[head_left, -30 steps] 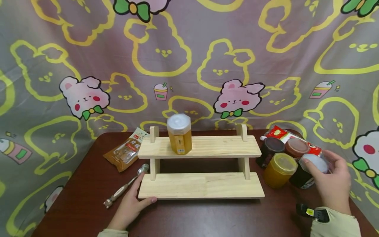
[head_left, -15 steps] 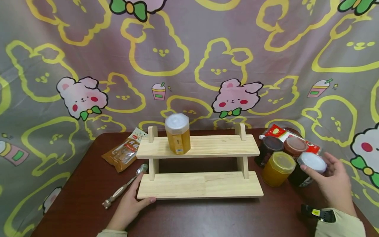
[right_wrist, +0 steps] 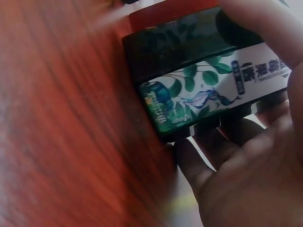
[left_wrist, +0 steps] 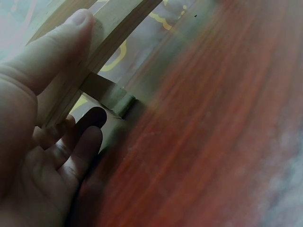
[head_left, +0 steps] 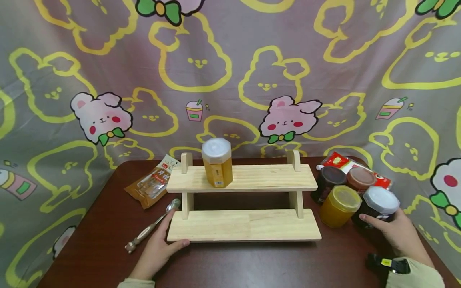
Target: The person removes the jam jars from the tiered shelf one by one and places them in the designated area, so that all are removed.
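Note:
My right hand (head_left: 399, 230) grips a dark octagonal jar with a white lid (head_left: 381, 200), thumb on its near side and fingers round the far side. In the right wrist view the jar's label (right_wrist: 213, 90) shows green leaves and blue fruit. My left hand (head_left: 158, 248) holds the left end of a two-tier wooden shelf (head_left: 245, 226); its thumb lies at the front edge of the lower board. In the left wrist view the other fingers (left_wrist: 90, 142) curl at the board's underside. A honey-coloured jar with a white lid (head_left: 217, 164) stands on the upper tier, left of centre.
Beside the held jar stand a yellow jar (head_left: 340, 206), a dark jar (head_left: 329, 184) and a brown-lidded jar (head_left: 360, 178). A red and white packet (head_left: 338, 161) lies behind them. Left of the shelf are a brown snack packet (head_left: 153, 184) and a spoon (head_left: 145, 232).
My right hand has moved from around the jar's lid, backed off to its right side, then lowered and closed round the jar's body. The left hand and the shelf have stayed put.

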